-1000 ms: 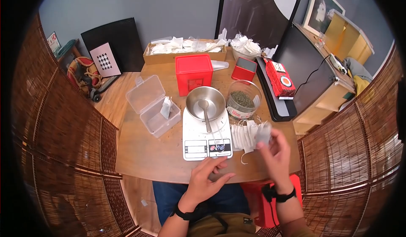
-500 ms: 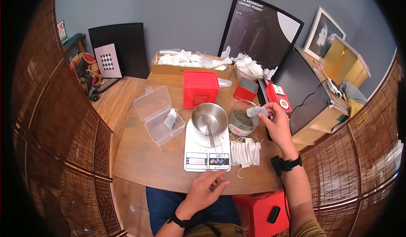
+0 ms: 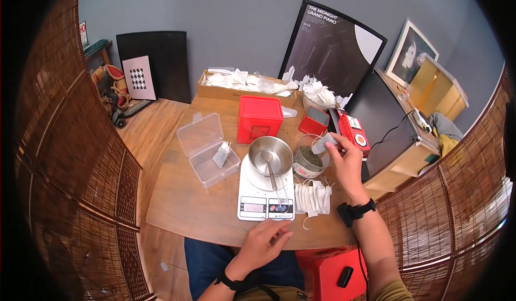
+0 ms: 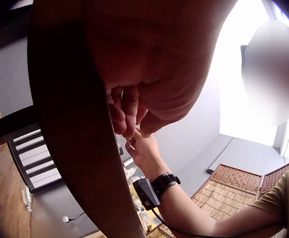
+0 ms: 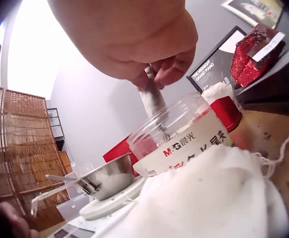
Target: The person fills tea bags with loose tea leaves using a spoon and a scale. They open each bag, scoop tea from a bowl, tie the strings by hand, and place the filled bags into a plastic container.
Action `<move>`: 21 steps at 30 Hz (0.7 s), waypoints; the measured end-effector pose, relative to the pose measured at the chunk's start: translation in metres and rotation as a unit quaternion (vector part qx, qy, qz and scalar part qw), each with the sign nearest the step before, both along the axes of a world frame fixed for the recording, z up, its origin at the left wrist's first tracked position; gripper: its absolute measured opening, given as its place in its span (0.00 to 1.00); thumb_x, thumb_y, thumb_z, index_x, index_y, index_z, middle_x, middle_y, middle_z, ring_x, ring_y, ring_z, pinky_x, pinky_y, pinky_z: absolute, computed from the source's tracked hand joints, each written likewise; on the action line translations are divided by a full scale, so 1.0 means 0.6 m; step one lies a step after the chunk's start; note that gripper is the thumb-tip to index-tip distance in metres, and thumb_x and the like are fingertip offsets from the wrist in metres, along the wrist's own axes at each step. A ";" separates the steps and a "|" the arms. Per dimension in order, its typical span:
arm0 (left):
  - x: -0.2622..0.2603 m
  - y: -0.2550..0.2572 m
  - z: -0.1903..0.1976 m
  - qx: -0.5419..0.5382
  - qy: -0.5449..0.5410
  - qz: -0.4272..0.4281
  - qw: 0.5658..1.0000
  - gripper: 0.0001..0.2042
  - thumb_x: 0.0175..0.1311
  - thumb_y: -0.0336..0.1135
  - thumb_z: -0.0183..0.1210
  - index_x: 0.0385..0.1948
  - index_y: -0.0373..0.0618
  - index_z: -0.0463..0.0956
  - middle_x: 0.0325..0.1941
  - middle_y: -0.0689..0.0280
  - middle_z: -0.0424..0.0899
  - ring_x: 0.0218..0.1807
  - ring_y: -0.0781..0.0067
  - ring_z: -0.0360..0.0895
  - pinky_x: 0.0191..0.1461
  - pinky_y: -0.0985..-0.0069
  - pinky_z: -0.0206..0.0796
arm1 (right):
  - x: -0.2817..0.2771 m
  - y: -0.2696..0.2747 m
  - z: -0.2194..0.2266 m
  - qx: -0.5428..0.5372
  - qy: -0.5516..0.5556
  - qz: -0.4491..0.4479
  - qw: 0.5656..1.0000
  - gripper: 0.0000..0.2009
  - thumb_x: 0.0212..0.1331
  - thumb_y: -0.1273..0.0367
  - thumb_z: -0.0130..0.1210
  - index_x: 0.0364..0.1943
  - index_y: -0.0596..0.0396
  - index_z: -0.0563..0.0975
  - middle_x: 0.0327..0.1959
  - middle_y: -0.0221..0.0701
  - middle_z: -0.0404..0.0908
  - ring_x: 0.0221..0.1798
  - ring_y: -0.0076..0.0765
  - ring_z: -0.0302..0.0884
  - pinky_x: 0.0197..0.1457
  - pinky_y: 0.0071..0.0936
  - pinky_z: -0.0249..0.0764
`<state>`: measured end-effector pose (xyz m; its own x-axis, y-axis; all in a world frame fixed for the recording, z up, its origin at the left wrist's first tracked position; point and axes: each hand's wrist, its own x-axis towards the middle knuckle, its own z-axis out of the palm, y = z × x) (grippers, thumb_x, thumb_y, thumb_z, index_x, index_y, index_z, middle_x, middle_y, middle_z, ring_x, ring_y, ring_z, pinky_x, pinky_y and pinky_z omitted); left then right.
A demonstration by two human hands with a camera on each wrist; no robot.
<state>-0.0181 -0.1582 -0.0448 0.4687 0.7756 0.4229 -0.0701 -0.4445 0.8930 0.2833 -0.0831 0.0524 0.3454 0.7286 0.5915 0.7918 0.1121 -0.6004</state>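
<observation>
My right hand (image 3: 346,161) pinches a small greyish-white tea bag (image 3: 322,143) over the clear round tub (image 3: 309,167) of dried green leaves. In the right wrist view the tea bag (image 5: 152,99) tilts downward, its lower end at the tub's rim (image 5: 184,116), with dark bits beneath it. My left hand (image 3: 263,242) rests at the table's front edge, just before the white kitchen scale (image 3: 246,200), fingers loosely bent and holding nothing. A steel pan (image 3: 284,149) with a spoon (image 3: 271,175) in it stands on the scale. Several white drawstring bags (image 3: 313,198) lie in a row right of the scale.
Left of the scale, an open clear plastic box (image 3: 207,176) holds one filled tea bag (image 3: 221,154). A red lidded canister (image 3: 260,121) and a smaller red tin (image 3: 314,121) stand behind. Further back are a cardboard tray (image 3: 236,92) of white bags and a bowl (image 3: 316,102) of more.
My right hand has carried the tea bag from beside the white bags up over the leaf tub, where it now tilts. The left hand stays near the table edge. The head view has shifted.
</observation>
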 end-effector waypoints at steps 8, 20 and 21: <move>0.001 0.002 -0.002 0.005 0.002 0.001 1.000 0.16 0.70 0.29 0.73 0.57 0.40 0.86 0.37 0.59 0.88 0.34 0.65 0.85 0.39 0.70 0.79 | -0.011 -0.007 0.006 0.019 0.027 -0.030 0.999 0.13 0.69 0.73 0.71 0.56 0.61 0.88 0.32 0.26 0.84 0.31 0.17 0.73 0.36 0.20 0.72; 0.001 0.000 -0.004 0.007 -0.007 0.003 1.000 0.14 0.71 0.29 0.72 0.56 0.39 0.87 0.37 0.59 0.88 0.33 0.65 0.85 0.39 0.70 0.79 | 0.003 0.001 0.000 0.008 0.089 -0.006 0.996 0.13 0.71 0.72 0.70 0.55 0.61 0.87 0.36 0.24 0.84 0.38 0.16 0.75 0.42 0.20 0.73; 0.002 0.000 -0.005 0.010 -0.009 0.004 1.000 0.14 0.71 0.29 0.72 0.55 0.39 0.87 0.37 0.59 0.88 0.33 0.65 0.85 0.39 0.70 0.79 | -0.001 0.001 0.002 0.030 0.102 -0.008 0.994 0.14 0.71 0.72 0.70 0.56 0.63 0.86 0.38 0.22 0.84 0.41 0.16 0.74 0.46 0.20 0.73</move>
